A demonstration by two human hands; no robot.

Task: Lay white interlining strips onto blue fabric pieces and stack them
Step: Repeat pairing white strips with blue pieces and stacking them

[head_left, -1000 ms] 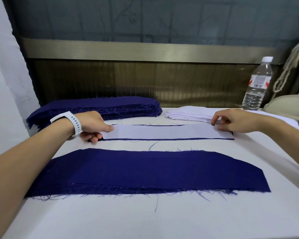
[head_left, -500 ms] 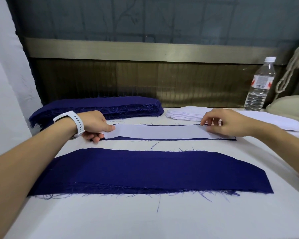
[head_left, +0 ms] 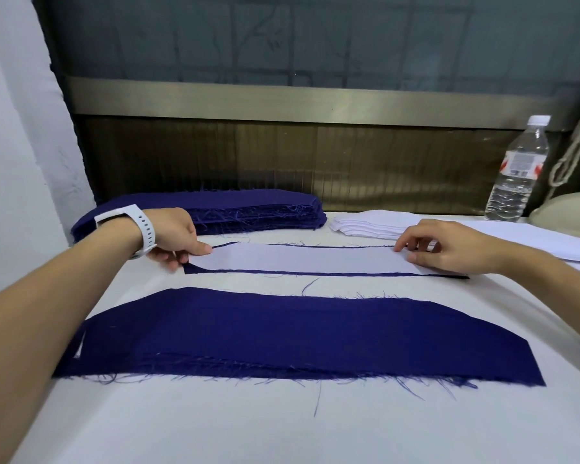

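Note:
A white interlining strip (head_left: 302,261) lies on a narrow blue fabric piece (head_left: 315,273), whose edges show as thin dark lines around it. My left hand (head_left: 175,234) pinches the strip's left end, thumb on top and fingers underneath. My right hand (head_left: 449,251) rests bent fingertips on the strip's right end. Nearer to me lies a wide stack of blue fabric pieces (head_left: 298,336) with frayed edges. A tall pile of blue pieces (head_left: 248,209) sits at the back left. Beside it, at the back right, is a pile of white strips (head_left: 365,224).
Everything lies on a white table (head_left: 282,426). A plastic water bottle (head_left: 516,172) stands at the back right, next to a cream rounded object (head_left: 570,205) and a hanging rope (head_left: 573,152). A metal-and-glass wall closes the far edge.
My right hand has slid leftward along the strip's right end. My left hand has stayed at the left end, holding it.

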